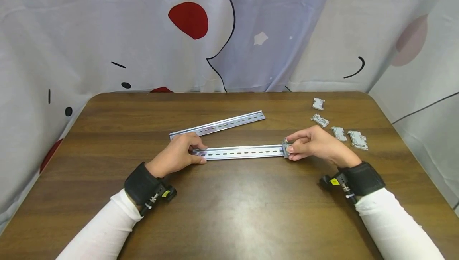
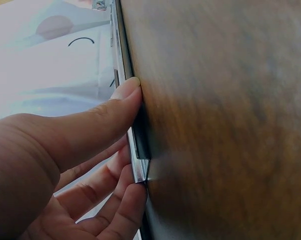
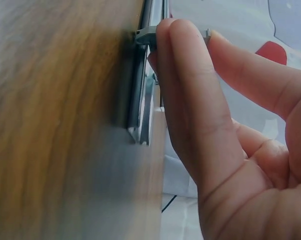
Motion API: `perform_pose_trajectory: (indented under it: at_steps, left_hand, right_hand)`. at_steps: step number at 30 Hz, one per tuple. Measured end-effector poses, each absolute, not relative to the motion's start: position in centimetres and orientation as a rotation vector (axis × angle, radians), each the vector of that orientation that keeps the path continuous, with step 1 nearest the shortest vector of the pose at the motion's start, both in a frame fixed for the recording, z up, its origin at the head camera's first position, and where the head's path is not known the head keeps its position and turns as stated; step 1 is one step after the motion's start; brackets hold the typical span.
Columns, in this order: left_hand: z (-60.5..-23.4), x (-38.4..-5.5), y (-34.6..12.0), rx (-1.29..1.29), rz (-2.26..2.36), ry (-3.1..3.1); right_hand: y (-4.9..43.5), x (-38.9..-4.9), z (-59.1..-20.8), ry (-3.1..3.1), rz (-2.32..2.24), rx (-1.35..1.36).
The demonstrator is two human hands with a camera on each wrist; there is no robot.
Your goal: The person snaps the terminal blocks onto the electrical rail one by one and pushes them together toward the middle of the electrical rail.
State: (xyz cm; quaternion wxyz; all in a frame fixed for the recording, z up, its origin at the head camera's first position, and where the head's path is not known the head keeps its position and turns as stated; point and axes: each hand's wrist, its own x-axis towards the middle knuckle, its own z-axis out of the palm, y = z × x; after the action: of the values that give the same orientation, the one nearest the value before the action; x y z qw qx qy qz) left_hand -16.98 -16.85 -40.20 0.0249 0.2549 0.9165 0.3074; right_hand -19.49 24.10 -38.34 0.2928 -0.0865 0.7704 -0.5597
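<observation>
A slotted metal DIN rail (image 1: 244, 152) lies crosswise on the table in the head view. My left hand (image 1: 175, 154) grips its left end, thumb on the near edge and fingers on the far side. In the left wrist view the rail's end (image 2: 140, 170) shows between thumb and fingers. My right hand (image 1: 317, 145) pinches a grey terminal block (image 1: 285, 148) standing across the rail near its right end. The right wrist view shows the block's lower edge (image 3: 146, 36) at the rail, the rest largely behind the fingers. Past it, the rail's bare end sticks out.
Behind the left hand, a second slotted rail (image 1: 218, 126) lies at a slant. Several loose grey terminal blocks (image 1: 338, 133) are spread over the back right of the wooden table (image 1: 229, 204). A patterned curtain (image 1: 258, 64) hangs behind the table's far edge.
</observation>
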Motion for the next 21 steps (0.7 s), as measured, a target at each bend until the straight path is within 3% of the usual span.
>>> perform_pose_trajectory:
  at_steps: [21]
  left_hand:
    - [-40.1, -16.9, -17.0, 0.759, 0.925, 2.827]
  right_hand:
    - [19.9, -20.2, -38.3, 2.041, -1.443, -0.386]
